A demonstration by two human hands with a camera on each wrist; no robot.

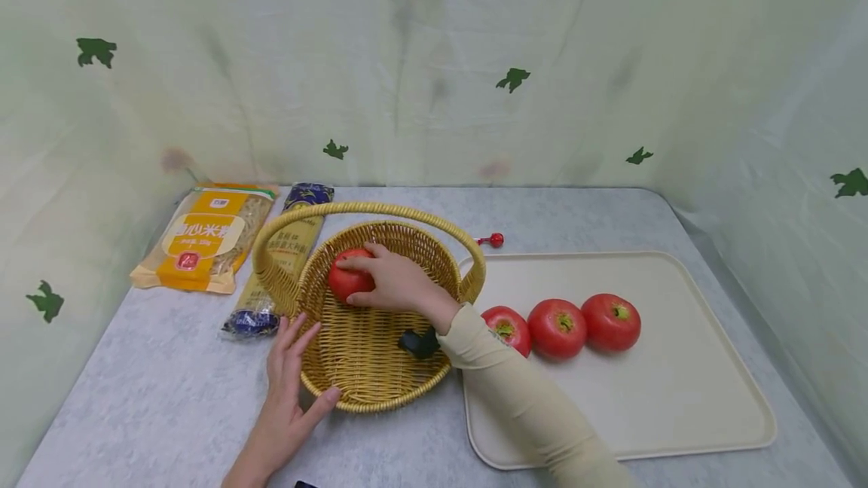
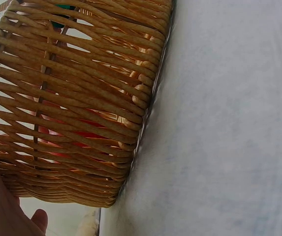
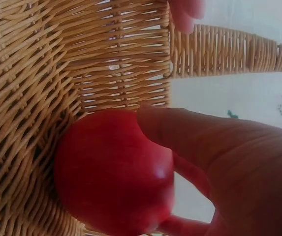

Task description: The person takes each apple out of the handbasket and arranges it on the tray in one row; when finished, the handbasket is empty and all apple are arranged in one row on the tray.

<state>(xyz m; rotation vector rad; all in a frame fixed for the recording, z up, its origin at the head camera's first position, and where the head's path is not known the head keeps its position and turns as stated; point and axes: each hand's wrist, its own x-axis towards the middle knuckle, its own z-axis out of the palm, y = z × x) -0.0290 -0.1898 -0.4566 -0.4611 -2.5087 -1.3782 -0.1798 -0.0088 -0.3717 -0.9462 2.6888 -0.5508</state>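
A wicker basket (image 1: 359, 356) with an arched handle (image 1: 369, 208) stands on the table. Inside it, against the far left of the wall, is a red apple (image 1: 347, 281). My right hand (image 1: 400, 281) reaches in over the right rim and grips this apple, thumb and fingers spread around it. In the right wrist view the apple (image 3: 113, 172) touches the woven wall. My left hand (image 1: 285, 390) rests at the basket's front left rim with fingers extended and thumb apart. The left wrist view shows the outer weave (image 2: 77, 108) close up, with red visible through the gaps.
Right of the basket lies a cream tray (image 1: 678, 382) with three apples (image 1: 557, 328) in a row, one partly behind my right sleeve (image 1: 522, 390). A yellow-orange food packet (image 1: 203, 236) and a pasta packet (image 1: 291, 239) lie left. A red lollipop (image 1: 496, 239) lies behind the tray.
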